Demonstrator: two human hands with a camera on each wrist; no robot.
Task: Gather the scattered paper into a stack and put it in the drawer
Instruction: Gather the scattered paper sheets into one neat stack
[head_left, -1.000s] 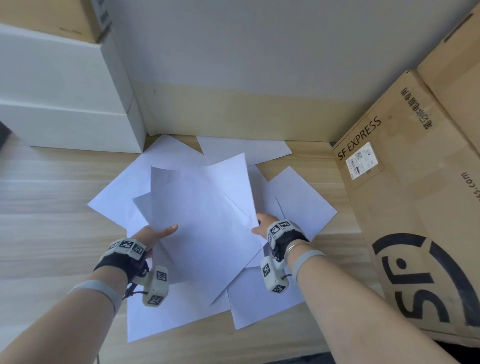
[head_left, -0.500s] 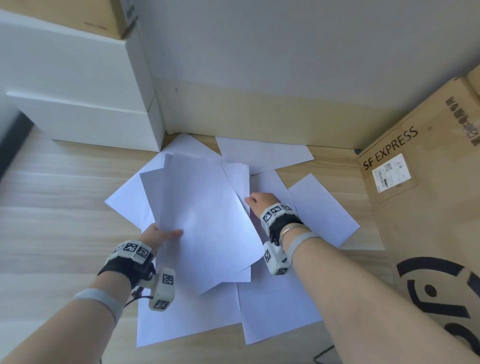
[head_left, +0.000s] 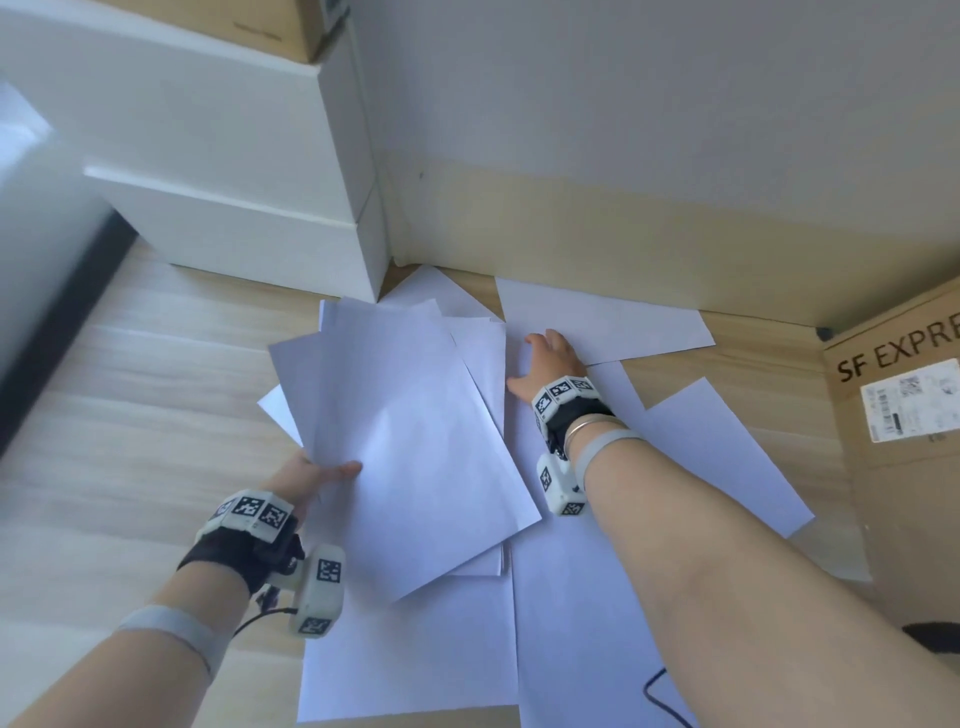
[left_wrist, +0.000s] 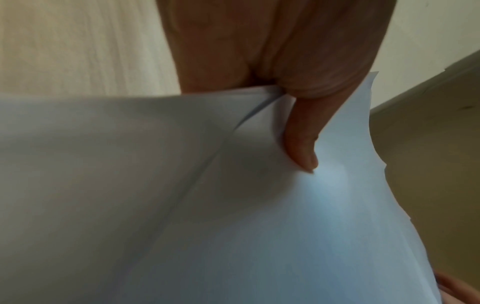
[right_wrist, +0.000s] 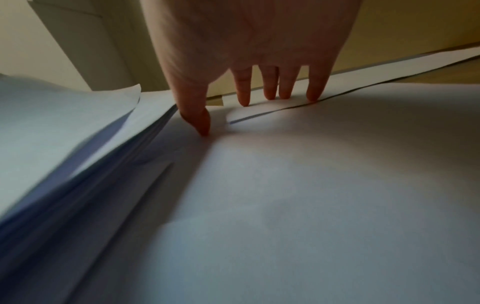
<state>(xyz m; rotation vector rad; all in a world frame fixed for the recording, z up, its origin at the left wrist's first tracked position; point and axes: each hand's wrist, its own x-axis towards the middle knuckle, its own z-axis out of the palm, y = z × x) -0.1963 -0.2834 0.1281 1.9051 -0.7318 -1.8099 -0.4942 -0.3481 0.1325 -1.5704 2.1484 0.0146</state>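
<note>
Wood floor, white drawer unit, cardboard box

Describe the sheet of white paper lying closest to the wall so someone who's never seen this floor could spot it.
Start at the white drawer cabinet in the corner and follow the beige skirting board rightward. The white paper sheet by the wall lies flat on the wooden floor along it, just beyond the right hand. Unlike the overlapping sheets nearer the person, it lies farthest back.

Beside the white drawer unit, the left hand pinches a lifted sheaf of paper. The right hand lies flat on loose sheets farther from the unit, toward the cardboard box.
</note>
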